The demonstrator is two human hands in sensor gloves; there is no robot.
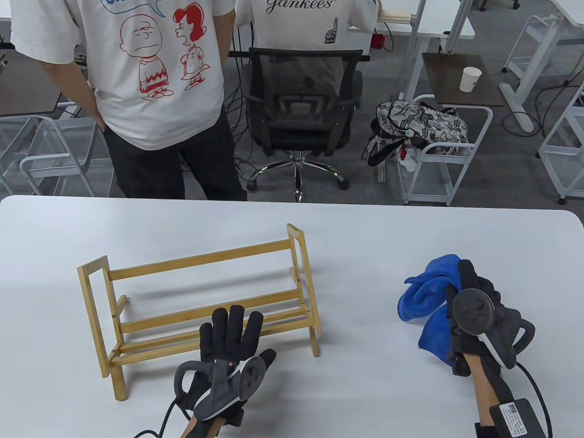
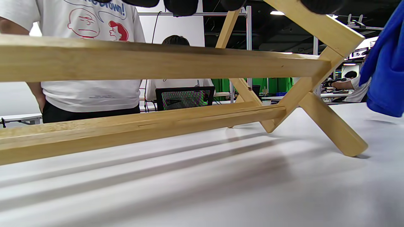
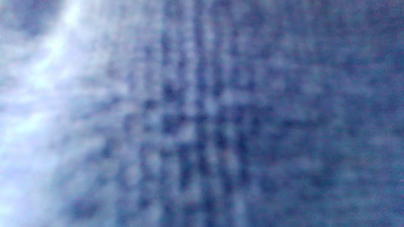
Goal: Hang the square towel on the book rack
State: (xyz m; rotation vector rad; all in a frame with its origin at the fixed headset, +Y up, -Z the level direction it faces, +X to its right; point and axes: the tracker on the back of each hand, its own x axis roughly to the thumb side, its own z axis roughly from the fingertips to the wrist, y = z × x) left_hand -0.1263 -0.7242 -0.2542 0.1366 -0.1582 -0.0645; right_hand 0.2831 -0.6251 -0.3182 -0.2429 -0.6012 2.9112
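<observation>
A bamboo book rack (image 1: 200, 301) stands on the white table (image 1: 319, 228), left of centre. My left hand (image 1: 230, 331) lies flat with fingers spread on the rack's lower front rails; in the left wrist view the rails (image 2: 157, 60) fill the frame. My right hand (image 1: 472, 296) grips a bunched blue towel (image 1: 429, 301) and holds it above the table at the right. The towel also shows in the left wrist view (image 2: 385, 72). The right wrist view shows only blurred blue cloth (image 3: 221, 126) pressed against the lens.
A person in a cartoon T-shirt (image 1: 155, 91) stands at the table's far edge. Behind are a black office chair (image 1: 303, 114), a white cart with a patterned bag (image 1: 419, 125) and a paper cup (image 1: 470, 78).
</observation>
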